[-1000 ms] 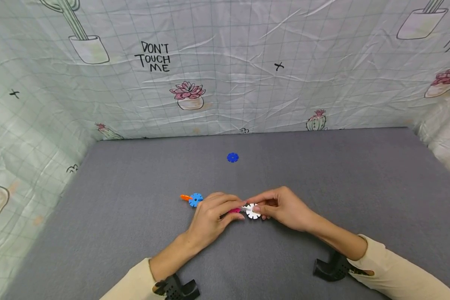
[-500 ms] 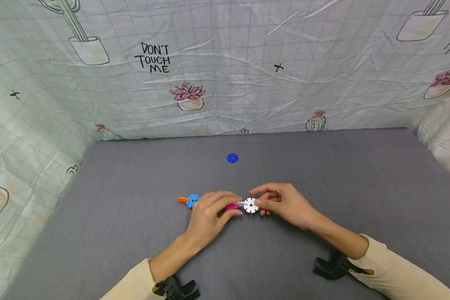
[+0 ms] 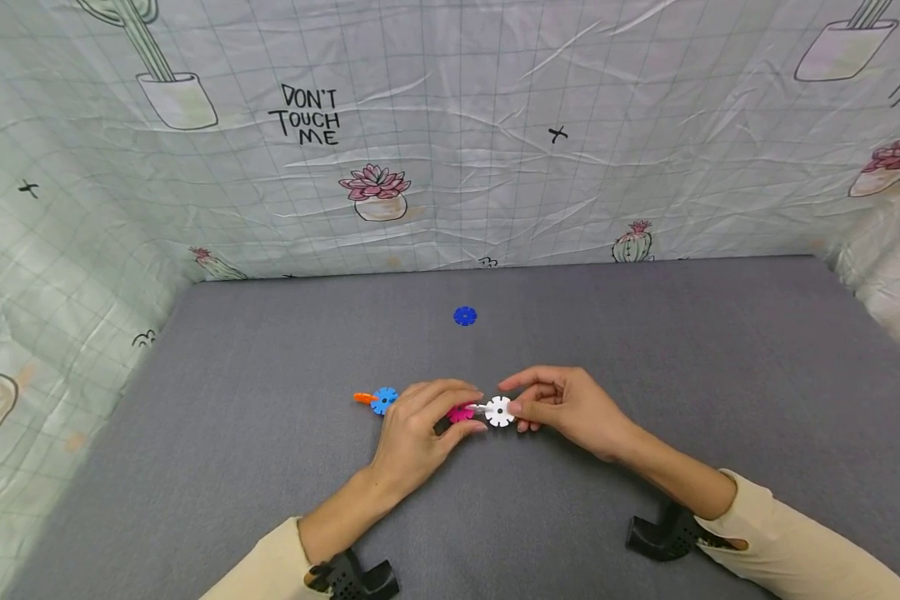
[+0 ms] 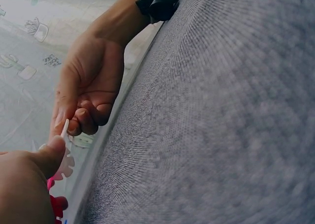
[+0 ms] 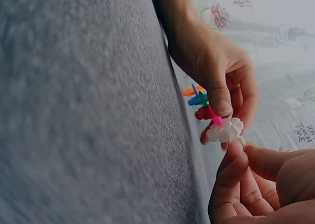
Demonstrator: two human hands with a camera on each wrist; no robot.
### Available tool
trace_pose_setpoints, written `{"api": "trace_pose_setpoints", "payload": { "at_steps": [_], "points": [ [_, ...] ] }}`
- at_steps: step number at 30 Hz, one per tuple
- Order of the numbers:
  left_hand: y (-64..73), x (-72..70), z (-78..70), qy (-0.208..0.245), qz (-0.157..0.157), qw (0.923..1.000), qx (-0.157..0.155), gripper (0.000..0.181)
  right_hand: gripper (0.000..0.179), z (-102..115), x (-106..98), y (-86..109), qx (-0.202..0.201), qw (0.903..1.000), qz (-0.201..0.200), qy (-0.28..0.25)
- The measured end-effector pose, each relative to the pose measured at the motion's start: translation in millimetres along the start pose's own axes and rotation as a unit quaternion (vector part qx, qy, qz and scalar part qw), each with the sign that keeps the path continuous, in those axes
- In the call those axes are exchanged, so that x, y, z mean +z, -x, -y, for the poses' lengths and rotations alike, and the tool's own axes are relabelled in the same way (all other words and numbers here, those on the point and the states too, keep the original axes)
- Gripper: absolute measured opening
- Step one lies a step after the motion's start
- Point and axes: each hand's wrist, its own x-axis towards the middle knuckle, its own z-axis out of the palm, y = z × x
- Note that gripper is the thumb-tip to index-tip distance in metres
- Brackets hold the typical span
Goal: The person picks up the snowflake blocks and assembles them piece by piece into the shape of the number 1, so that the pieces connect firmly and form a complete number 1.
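Observation:
A chain of notched plastic interlocking discs runs between both hands, in the middle of the head view. At its right end is a white disc (image 3: 498, 411), its edge pinched by my right hand (image 3: 577, 414) between thumb and fingers. My left hand (image 3: 422, 427) grips the chain around the pink disc (image 3: 461, 413), covering its middle. Left of that hand, a light blue disc (image 3: 383, 401) and an orange disc (image 3: 363, 398) stick out. The right wrist view also shows a green disc (image 5: 203, 99) and a red disc (image 5: 203, 113) in the chain.
A loose dark blue disc (image 3: 465, 316) lies on the grey tabletop (image 3: 645, 333), beyond the hands. Printed cloth (image 3: 450, 125) hangs along the back and sides. Black wrist cameras (image 3: 663, 533) are strapped to both forearms.
The chain has shifted slightly left. My right index finger has lifted away from the white disc, which now shows its full face, while the thumb stays at its right edge.

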Motion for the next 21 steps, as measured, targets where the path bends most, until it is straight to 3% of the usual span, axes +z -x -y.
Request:
{"api": "trace_pose_setpoints", "payload": {
  "at_steps": [15,21],
  "points": [
    [-0.5,1.0,-0.2,0.037,0.009,0.9986,0.037,0.042,0.037,-2.2,9.5,3.5,0.005,0.998,0.005,-0.063],
    [0.7,2.7,1.2,0.051,0.011,0.998,0.036,0.04,0.038,-1.2,12.1,4.9,0.002,0.9986,0.003,-0.053]
  ]
}}
